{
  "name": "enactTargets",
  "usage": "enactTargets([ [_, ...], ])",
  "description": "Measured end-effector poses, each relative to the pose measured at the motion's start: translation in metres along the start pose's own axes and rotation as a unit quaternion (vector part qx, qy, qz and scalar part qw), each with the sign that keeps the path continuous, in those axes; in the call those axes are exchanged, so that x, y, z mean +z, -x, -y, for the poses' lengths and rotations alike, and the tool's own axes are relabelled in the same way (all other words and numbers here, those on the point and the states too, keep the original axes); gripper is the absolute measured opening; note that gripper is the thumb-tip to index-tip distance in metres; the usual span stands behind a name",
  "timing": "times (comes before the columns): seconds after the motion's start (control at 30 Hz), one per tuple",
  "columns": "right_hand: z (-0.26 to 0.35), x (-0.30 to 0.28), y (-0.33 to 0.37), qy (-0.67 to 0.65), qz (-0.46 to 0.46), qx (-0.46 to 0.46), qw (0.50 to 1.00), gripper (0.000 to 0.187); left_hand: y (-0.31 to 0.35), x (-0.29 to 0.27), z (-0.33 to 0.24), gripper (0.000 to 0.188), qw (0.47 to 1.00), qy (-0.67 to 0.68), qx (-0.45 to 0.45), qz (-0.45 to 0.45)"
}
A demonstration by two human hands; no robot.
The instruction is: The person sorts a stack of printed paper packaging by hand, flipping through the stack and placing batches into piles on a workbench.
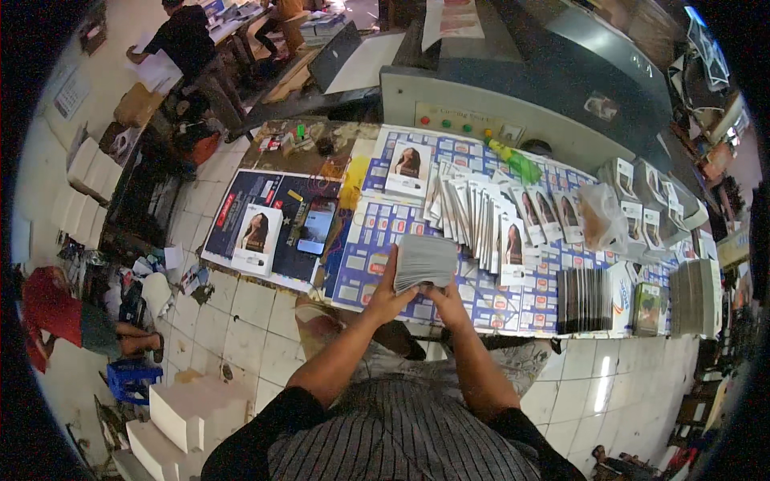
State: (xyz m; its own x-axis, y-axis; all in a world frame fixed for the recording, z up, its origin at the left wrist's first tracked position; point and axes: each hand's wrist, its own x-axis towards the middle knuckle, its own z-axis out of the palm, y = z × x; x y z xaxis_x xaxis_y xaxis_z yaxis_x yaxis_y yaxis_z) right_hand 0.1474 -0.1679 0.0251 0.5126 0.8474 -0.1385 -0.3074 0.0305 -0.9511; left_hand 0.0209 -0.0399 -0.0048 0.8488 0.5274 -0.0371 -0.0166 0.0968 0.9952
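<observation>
Near edge: dark grey pinstriped garment (401, 433), cut off by the lower rim. Left hand (387, 293) and right hand (443, 301) share one thick stack of thin grey-white rectangular sheets (427, 258), raised over the near edge of the counter (353, 144). Left fingers are part-closed along the stack's left side; right fingers are bent in at its near right corner. Both have hold of it; fingertips underneath are hidden, and the top sheet is too washed out to read.

Right of that, a dark block of thin pieces on edge (584, 301); can't tell what they are. Left, a black phone with lit screen (317, 228), beside a small pile of white photo-fronted packets (257, 240). Just past the stack, a fanned row of white packets (473, 216), overlapping, most fronts covered. A crumpled clear plastic bag (603, 218) partly hides things behind it.

Beyond: grey machine with coloured buttons (553, 104), top cut off. Far left, a person in black (186, 40), blurred.
</observation>
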Motion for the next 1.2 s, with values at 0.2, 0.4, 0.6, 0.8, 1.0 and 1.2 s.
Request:
enactTargets([
  [0.2, -0.020, -0.030, -0.006, 0.126, 0.023, -0.013, 0.992, 0.095, -0.004, -0.001, 0.000, 0.092, 0.995, -0.087, 0.035, -0.047],
  [0.4, 0.036, -0.022, -0.011, 0.325, -0.076, -0.127, 0.934, 0.041, -0.021, -0.013, -0.036, 0.049, 0.998, -0.021, -0.058, -0.023],
  [0.6, 0.125, 0.039, 0.034, 0.403, -0.083, -0.183, 0.893, 0.039, 0.018, -0.009, -0.090, 0.049, 0.976, 0.167, -0.120, -0.065],
  [0.8, 0.152, 0.067, 0.058, 0.436, -0.140, -0.316, 0.831, 0.035, 0.016, 0.006, -0.096, 0.044, 0.926, 0.369, -0.075, -0.037],
  [1.0, 0.187, 0.082, 0.088, 0.389, -0.032, -0.235, 0.890, 0.045, 0.032, -0.011, -0.079, 0.036, 0.948, -0.317, 0.014, 0.005],
  [1.2, 0.215, 0.074, 0.087, 0.099, 0.115, -0.093, 0.984, 0.109, 0.053, 0.037, -0.149, 0.053, 0.835, 0.523, -0.086, 0.148],
])
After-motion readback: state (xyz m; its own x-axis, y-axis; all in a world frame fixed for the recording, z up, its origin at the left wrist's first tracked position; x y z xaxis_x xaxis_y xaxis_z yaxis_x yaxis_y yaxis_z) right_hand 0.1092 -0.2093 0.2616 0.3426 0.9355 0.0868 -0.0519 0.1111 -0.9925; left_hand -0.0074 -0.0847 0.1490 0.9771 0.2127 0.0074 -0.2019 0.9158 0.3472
